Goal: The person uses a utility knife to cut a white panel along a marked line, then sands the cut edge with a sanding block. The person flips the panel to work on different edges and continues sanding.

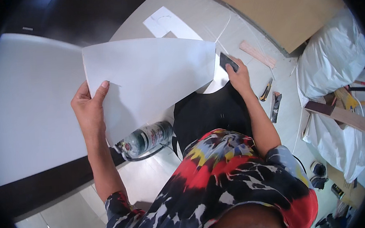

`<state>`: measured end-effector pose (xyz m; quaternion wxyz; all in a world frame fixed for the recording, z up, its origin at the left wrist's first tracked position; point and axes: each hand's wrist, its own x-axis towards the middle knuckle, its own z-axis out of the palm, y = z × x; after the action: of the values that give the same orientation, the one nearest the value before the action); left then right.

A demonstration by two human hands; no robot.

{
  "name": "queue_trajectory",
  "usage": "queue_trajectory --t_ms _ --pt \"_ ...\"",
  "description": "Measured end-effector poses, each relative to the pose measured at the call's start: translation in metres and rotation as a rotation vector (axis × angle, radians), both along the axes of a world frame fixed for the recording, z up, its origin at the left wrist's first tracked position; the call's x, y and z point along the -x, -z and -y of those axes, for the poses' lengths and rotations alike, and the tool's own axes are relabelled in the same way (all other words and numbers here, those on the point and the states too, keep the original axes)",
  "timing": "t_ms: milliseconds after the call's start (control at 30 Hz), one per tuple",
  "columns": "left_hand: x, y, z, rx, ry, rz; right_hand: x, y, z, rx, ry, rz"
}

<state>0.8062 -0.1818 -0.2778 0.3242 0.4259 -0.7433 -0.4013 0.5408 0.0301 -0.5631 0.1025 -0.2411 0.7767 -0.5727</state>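
Observation:
My left hand [90, 103] grips a tapered white board [150, 69] at its left edge, thumb on the face, fingers behind. The board stands over my lap, beside a larger white panel [32, 107] on a dark base. My right hand [240, 76], just right of the board, holds a small dark flat block [227, 60], its exact kind unclear. Below that hand, a utility knife [266, 89] and a dark narrow tool [276, 107] lie on the tiled floor [288, 79]. A pale pink strip [258, 54] lies beyond them.
A white cut piece [159, 22] lies behind the board. A large plastic bottle [148, 138] is low by my left forearm. A brown sheet [272, 6] is at the back right. White sacks [331, 57], wood offcuts [356, 118] and scattered tools [336, 190] line the right side.

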Motion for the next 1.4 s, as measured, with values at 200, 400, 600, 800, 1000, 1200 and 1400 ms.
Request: queue_trajectory --t_ms 200,400,600,800,1000,1200,1400 --pt "-0.033 0.000 -0.031 0.039 -0.036 0.081 -0.030 -0.049 0.099 0.154 -0.367 -0.259" --pt "-0.085 0.025 -0.047 -0.099 -0.073 -0.027 -0.067 -0.037 0.152 -0.026 -0.662 -0.401" --pt "-0.105 0.041 -0.059 -0.203 -0.094 -0.107 -0.063 -0.008 0.160 -0.055 -0.662 -0.399" --pt "-0.103 0.043 -0.079 -0.102 -0.270 0.048 -0.183 -0.146 0.145 0.480 -0.950 -0.527" --pt "-0.104 0.050 -0.083 -0.095 -0.322 0.048 -0.088 -0.021 0.165 -0.126 -0.698 -0.278" --pt "-0.101 0.045 -0.087 -0.138 -0.358 -0.021 -0.201 -0.141 0.155 0.388 -0.996 -0.436" --pt "-0.104 0.054 -0.090 -0.115 -0.389 0.035 -0.118 -0.010 0.182 0.014 -0.578 -0.361"
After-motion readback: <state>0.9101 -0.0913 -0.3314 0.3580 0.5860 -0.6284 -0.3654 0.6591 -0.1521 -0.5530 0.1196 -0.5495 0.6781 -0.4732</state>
